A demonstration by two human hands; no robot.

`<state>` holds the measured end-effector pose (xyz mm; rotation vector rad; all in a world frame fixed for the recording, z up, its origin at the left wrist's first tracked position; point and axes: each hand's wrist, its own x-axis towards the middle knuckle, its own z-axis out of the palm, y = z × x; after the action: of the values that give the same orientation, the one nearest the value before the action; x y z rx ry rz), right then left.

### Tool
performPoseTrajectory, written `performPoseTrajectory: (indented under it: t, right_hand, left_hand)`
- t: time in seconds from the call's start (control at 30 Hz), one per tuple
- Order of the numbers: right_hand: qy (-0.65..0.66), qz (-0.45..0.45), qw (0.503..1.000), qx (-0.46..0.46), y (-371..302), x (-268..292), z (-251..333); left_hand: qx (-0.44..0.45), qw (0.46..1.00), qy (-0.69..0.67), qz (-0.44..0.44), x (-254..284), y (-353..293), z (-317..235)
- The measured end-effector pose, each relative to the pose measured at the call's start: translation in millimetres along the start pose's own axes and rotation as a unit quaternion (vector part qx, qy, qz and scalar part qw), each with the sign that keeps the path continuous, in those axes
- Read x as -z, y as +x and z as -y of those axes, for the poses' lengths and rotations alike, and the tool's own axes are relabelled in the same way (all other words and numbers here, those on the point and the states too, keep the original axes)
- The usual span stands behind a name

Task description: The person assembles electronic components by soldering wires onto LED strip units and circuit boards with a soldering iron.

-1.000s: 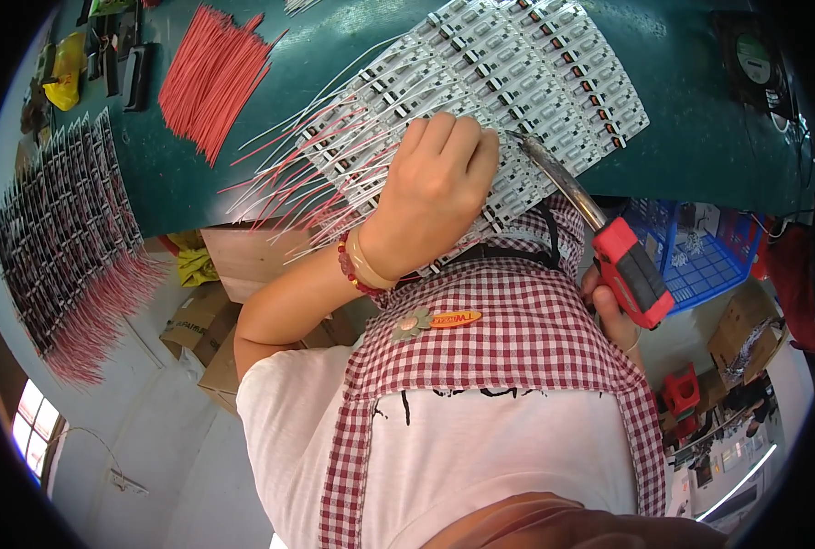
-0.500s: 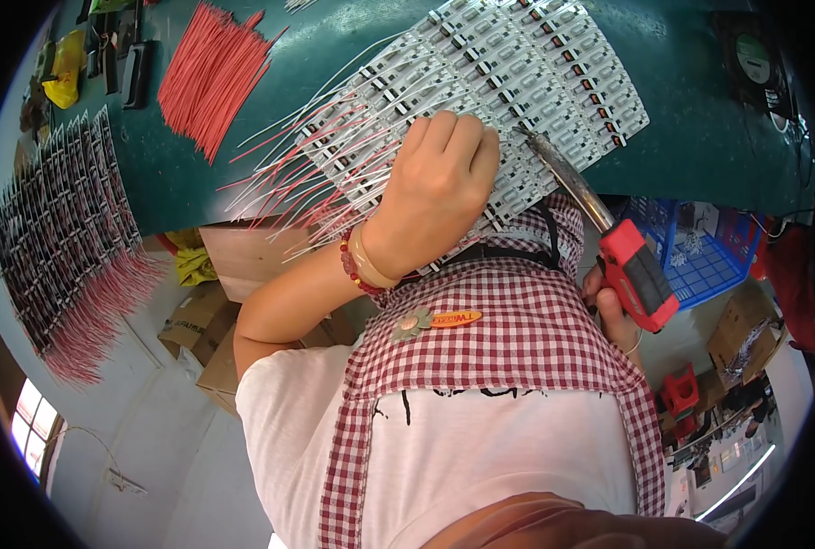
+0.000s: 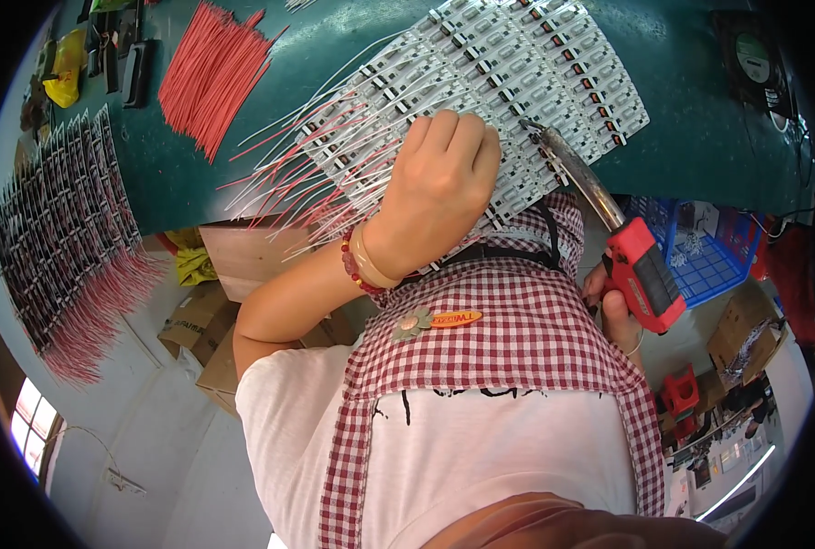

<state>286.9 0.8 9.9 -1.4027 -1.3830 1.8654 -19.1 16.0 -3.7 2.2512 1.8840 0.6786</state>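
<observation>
My left hand rests closed over a large panel of small white circuit boards, its fingertips curled under and whatever they pinch hidden. Many white and red wires run out from the panel's left side, some passing beneath this hand. In my right hand is a soldering iron with a red and black grip and a long metal barrel. Its tip is over the panel, just right of my left hand; whether it touches a board is hard to tell. The grip hides part of my right hand.
Loose red wires lie in a bundle on the green table. Wired panels hang at the table's left edge. A blue plastic crate stands below on the right, cardboard boxes below left. A dark device sits far right.
The soldering iron has shifted slightly right, its tip a little farther up the panel. My right hand moved a little with it, while my left hand stays almost still.
</observation>
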Motion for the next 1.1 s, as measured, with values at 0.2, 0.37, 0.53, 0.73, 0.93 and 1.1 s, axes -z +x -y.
performPoseTrajectory:
  t: [0.2, 0.37, 0.53, 0.73, 0.93, 1.1]
  right_hand:
    - [0.009, -0.005, 1.0, 0.004, 0.8, -1.4, -1.2]
    - [0.014, 0.013, 1.0, -0.009, 1.7, -2.1, 7.2]
    - [0.024, 0.006, 1.0, -0.011, -4.0, 1.5, -1.6]
    - [0.003, 0.017, 1.0, -0.007, -6.0, 5.6, -10.2]
    - [-0.02, 0.011, 1.0, 0.013, -5.5, 9.5, -16.3]
    - [-0.125, -0.019, 0.989, 0.074, -4.3, 14.9, -27.6]
  left_hand:
    - [0.006, 1.0, 0.019, 0.019, 2.1, 1.3, 0.6]
    - [0.007, 1.0, 0.026, 0.012, 1.0, -0.9, 1.6]
    - [-0.022, 0.999, 0.019, -0.045, 3.0, -5.0, -2.5]
    - [-0.024, 0.998, 0.033, -0.046, -6.4, -10.9, -5.8]
    - [-0.022, 0.998, 0.045, -0.046, -9.3, -10.5, -5.4]
    - [-0.006, 0.998, 0.046, -0.03, -7.0, -7.1, -9.8]
